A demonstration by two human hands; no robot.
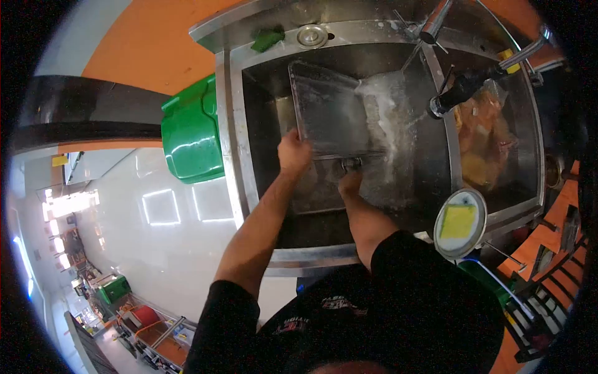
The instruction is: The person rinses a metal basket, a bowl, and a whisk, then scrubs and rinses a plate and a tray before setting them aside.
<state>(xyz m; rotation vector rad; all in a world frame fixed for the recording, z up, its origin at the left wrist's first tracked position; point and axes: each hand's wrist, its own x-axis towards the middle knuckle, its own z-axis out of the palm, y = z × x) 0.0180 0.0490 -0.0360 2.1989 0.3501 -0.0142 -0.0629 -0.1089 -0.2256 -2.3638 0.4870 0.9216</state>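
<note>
A clear rectangular container (330, 118) is tilted inside the metal sink basin (265, 227). My left hand (294, 153) is closed on its left edge, near the lower corner. My right hand (351, 177) is at the container's near edge, beside a dark band; its fingers are hidden or too blurred to make out. Water and whitish foam (383, 112) lie along the container's right side. A black spray head (443, 105) hangs over the basin's right part, with a faint stream beneath it.
The right basin holds a plastic bag (483, 134) with orange and yellowish contents. A yellow sponge (458, 222) rests on a round white lid (443, 246) at the front right. A green cloth (268, 38) and metal drain cover (312, 36) lie on the back rim. Left stands a green bin (193, 134).
</note>
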